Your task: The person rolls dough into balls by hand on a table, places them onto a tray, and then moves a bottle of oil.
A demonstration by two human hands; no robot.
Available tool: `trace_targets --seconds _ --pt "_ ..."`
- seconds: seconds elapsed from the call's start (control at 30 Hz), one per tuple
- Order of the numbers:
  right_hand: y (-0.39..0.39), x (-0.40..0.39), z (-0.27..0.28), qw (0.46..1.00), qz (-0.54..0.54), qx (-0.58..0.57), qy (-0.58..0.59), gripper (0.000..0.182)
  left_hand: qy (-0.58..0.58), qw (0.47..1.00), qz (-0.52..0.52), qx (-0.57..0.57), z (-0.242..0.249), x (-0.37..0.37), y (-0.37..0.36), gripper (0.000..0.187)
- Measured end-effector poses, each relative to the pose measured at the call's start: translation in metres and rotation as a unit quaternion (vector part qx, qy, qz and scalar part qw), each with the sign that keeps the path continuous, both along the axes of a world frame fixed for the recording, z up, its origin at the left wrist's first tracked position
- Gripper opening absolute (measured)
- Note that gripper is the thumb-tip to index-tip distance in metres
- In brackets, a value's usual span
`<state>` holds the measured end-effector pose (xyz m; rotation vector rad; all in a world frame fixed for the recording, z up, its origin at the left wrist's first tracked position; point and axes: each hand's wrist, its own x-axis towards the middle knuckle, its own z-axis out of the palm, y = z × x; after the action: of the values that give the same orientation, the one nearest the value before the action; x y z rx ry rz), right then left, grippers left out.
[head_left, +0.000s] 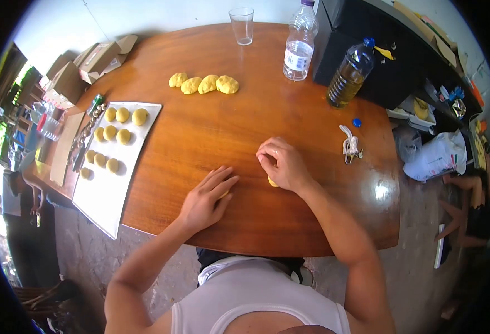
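Observation:
My left hand [207, 197] lies palm down on the table, fingers stretched forward. A bit of yellow dough [223, 195] peeks out between its fingers and thumb; the palm hides the rest. To the right, my right hand [283, 165] is curled and cupped over another dough piece [273, 182], of which only a yellow edge shows below the fingers. Farther up the table, several rough yellow dough lumps [207, 84] sit in a row, touching. Smooth round dough balls [109, 132] stand in rows on a metal tray [111, 192] at the left.
Along the far edge are a drinking glass [242, 28], a clear water bottle [299, 50] and an oil bottle [349, 75] beside a black box [381, 67]. A white cord [349, 145] and blue cap [357, 122] lie at right. Cardboard boxes [101, 60] stand far left. Other people appear at both sides.

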<state>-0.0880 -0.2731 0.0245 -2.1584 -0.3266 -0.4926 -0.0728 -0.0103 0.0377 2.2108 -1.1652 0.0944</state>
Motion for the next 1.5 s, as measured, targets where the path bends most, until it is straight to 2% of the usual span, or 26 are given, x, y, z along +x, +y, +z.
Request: trace_targets --seconds 0.07,0.1,0.2,0.27,0.33,0.37,0.4,0.47,0.53,0.67,0.73,0.87,0.9,0.97,1.03,1.1,1.17,1.23,1.27,1.3,1.37,1.43,1.5 --pt "0.000 0.002 -0.001 1.000 0.007 0.014 0.004 0.003 0.016 0.998 0.061 0.026 0.001 0.001 0.030 0.041" --pt "0.001 0.002 -0.001 1.000 0.003 0.012 0.006 0.003 -0.030 0.996 0.074 0.044 -0.003 0.013 0.034 0.043" --pt "0.002 0.004 -0.003 1.000 -0.002 0.012 -0.002 0.003 -0.104 0.986 0.129 0.018 -0.011 0.048 -0.008 0.040" --pt "0.002 0.005 -0.005 1.000 0.001 0.014 -0.008 0.003 -0.062 0.992 0.106 -0.033 -0.008 0.059 -0.049 0.038" --pt "0.002 0.006 -0.006 0.999 -0.013 -0.007 -0.051 0.002 -0.046 0.998 0.030 -0.014 -0.015 0.065 -0.068 0.040" --pt "0.002 0.005 -0.005 0.998 -0.012 -0.012 -0.052 0.001 -0.064 0.998 -0.019 -0.012 -0.020 0.061 -0.068 0.041" --pt "0.001 0.004 -0.004 0.998 -0.007 -0.010 -0.056 0.001 -0.067 0.998 -0.014 -0.010 -0.017 0.052 -0.057 0.041" --pt "-0.001 0.003 -0.002 0.999 0.001 -0.014 -0.032 0.002 0.006 0.997 -0.072 -0.012 -0.003 0.021 -0.026 0.042" --pt "0.001 0.001 0.002 1.000 0.002 -0.009 -0.024 0.003 0.031 0.999 -0.004 0.020 0.004 -0.010 0.010 0.042" --pt "0.002 0.002 0.003 1.000 -0.002 0.000 -0.002 0.003 0.043 0.994 0.084 0.050 -0.002 0.003 0.044 0.043" --pt "0.003 0.005 0.001 1.000 0.000 0.000 -0.010 0.003 -0.070 0.988 0.136 0.030 -0.004 0.034 0.012 0.043" --pt "0.002 0.005 -0.003 1.000 -0.009 -0.007 -0.027 0.002 -0.046 0.998 0.039 -0.009 -0.014 0.062 -0.055 0.042" --pt "0.002 0.005 -0.003 0.999 -0.009 -0.009 -0.035 0.002 -0.048 0.998 0.045 -0.008 -0.014 0.057 -0.049 0.042" --pt "0.000 0.003 -0.003 0.999 -0.004 -0.008 -0.035 0.002 -0.026 0.999 -0.039 -0.013 -0.018 0.032 -0.036 0.039" --pt "0.001 0.001 0.000 1.000 -0.005 -0.009 -0.013 0.002 0.005 0.999 -0.046 0.008 -0.009 -0.001 0.004 0.036" --pt "0.002 0.001 0.005 1.000 -0.004 -0.007 -0.005 0.002 0.024 1.000 -0.003 0.018 -0.005 -0.016 0.045 0.037" --pt "0.003 0.000 0.004 1.000 -0.005 0.002 0.012 0.002 0.051 0.997 0.038 0.034 -0.005 -0.018 0.054 0.037" --pt "0.001 0.005 0.003 1.000 -0.001 -0.018 -0.018 0.003 0.090 0.983 0.147 0.058 0.003 0.013 0.043 0.039" --pt "0.002 0.006 0.002 1.000 0.002 -0.019 -0.015 0.003 0.010 0.988 0.149 0.037 -0.002 0.031 0.030 0.041" --pt "0.002 0.007 0.000 1.000 0.003 -0.010 -0.014 0.003 -0.070 0.986 0.148 0.014 -0.009 0.047 0.013 0.043" --pt "0.001 0.005 0.002 0.999 -0.003 -0.021 -0.031 0.004 -0.066 0.991 0.118 0.000 -0.015 0.061 -0.025 0.044" --pt "0.000 0.006 0.002 1.000 -0.007 -0.020 -0.021 0.004 -0.055 0.995 0.088 -0.010 -0.013 0.047 -0.033 0.045" --pt "0.001 0.004 0.002 1.000 -0.006 -0.016 -0.017 0.004 -0.005 1.000 -0.024 0.002 -0.005 0.021 -0.021 0.045"
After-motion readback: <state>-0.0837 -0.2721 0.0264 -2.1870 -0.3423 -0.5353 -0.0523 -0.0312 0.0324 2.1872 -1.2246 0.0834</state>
